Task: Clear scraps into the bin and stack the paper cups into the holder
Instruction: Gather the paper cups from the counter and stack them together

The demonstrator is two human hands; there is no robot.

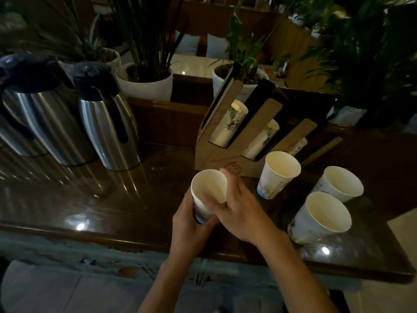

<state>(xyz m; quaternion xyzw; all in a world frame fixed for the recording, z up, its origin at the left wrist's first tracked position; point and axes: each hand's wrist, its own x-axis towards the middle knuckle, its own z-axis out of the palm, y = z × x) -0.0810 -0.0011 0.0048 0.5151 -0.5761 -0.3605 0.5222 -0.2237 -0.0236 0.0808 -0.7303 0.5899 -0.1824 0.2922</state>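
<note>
Centrally, hands (216, 213) around cup (208, 190), off counter edge (112, 238).

This looks like a self-serve drinks station in a café or restaurant. A polished dark wooden desk (112, 199) carries steel vacuum jugs (108, 123) with black pump lids, a slotted cardboard cup holder (216, 154) stocked with printed paper cups (230, 122), and more loose cups (278, 173). Behind it stand potted plants in white pots (146, 86), and past them a pale dining table (194, 66) and cushioned seating (188, 45).
</note>
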